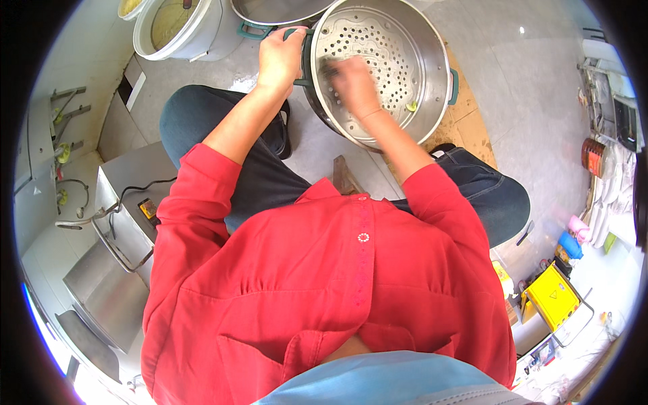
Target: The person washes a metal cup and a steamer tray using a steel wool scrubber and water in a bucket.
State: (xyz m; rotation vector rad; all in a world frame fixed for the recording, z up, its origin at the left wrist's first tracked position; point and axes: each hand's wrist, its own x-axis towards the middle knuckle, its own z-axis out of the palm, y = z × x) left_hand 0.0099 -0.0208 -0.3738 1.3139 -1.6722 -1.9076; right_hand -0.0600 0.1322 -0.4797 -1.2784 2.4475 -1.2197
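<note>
A round stainless steel steamer basket [435, 55] with a perforated bottom is tilted towards me above the floor. My left hand [280, 58] grips its green side handle [305, 61]. Inside it, my right hand [354, 86] is motion-blurred and holds a dark scrubbing pad [329, 67] against the left part of the bottom. The pad's exact kind cannot be made out. A small green vegetable scrap [411, 106] lies near the lower right of the basket floor. A second green handle [453, 86] juts out on the right.
Another large steel pot [281, 11] with a green handle stands behind. Left of it is a white bucket [217, 35] holding cloudy liquid. Flattened cardboard [468, 119] lies under the basket's right side. A steel cabinet [134, 172] with a black cable stands to my left.
</note>
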